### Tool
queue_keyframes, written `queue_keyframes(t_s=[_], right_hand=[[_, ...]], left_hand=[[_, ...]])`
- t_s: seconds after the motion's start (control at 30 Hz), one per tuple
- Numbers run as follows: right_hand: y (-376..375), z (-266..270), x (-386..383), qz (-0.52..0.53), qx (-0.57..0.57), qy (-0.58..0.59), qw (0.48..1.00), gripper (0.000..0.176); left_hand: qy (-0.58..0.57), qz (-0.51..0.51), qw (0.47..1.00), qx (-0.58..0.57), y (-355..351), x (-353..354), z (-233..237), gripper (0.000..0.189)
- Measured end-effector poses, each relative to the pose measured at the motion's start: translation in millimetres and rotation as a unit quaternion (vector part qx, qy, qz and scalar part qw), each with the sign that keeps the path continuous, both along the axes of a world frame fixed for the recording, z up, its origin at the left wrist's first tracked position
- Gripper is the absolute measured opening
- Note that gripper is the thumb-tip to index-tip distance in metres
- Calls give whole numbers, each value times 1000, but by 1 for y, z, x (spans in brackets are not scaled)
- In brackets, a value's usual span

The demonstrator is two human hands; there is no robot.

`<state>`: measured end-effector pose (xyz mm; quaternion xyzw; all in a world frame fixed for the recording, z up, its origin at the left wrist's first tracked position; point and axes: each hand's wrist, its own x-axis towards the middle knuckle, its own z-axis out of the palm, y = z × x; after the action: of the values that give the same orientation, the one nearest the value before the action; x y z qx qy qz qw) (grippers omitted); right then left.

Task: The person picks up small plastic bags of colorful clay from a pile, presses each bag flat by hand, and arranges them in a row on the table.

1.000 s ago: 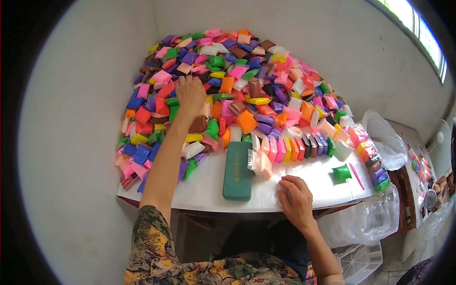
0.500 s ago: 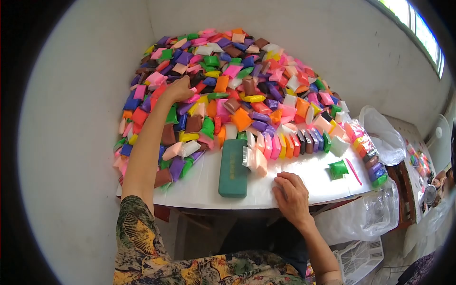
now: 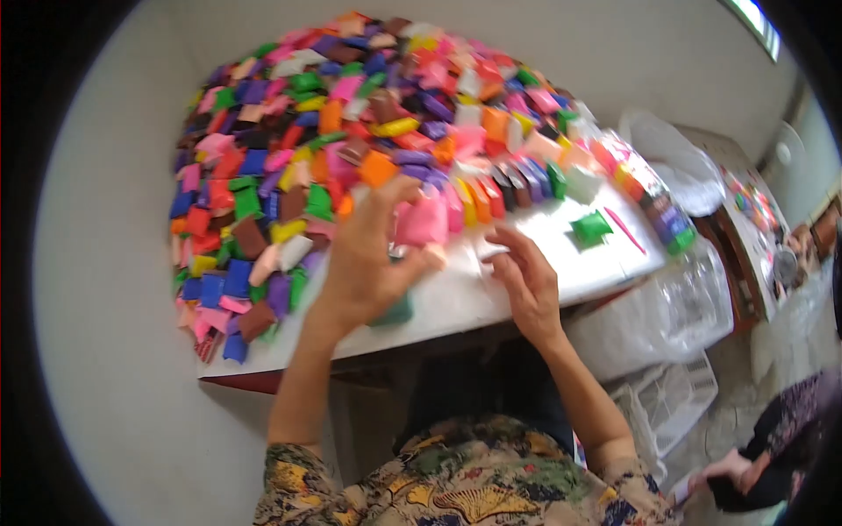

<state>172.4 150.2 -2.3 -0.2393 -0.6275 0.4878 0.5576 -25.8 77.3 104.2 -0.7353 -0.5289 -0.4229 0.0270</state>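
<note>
My left hand is raised over the table's near side, its thumb and fingers curled around a soft pink packet. Motion blurs this hand a little. Beneath it shows part of a green box, mostly covered by the hand. My right hand hovers at the front of the white tabletop with its fingers apart and nothing in them. Beyond both hands stands a row of upright coloured packets, its left end partly behind the pink packet.
A large heap of coloured packets covers the back and left of the table. To the right lie a green packet, a pink stick and a filled clear bag. Another person's sleeve shows at lower right.
My left hand has come back from the heap toward me and to the right, bringing a pink packet. My right hand has lifted and its fingers have spread. The view has shifted.
</note>
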Motion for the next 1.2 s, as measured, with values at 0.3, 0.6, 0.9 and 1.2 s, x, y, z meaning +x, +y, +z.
queue_keyframes(t_s=[0.3,0.6,0.9,1.2], right_hand=[[-19,-5,51,-161,176,-223,945,31],[-11,18,67,-87,380,-393,833,50],[1,5,56,-7,380,-441,813,58],[-19,-13,46,-167,299,-379,860,65]], left_hand=[[2,-137,988,-68,29,77,-73,53],[-73,-1,997,7,12,78,-101,45],[-135,-8,991,17,11,73,-102,25],[-117,89,989,-31,17,83,-100,15]])
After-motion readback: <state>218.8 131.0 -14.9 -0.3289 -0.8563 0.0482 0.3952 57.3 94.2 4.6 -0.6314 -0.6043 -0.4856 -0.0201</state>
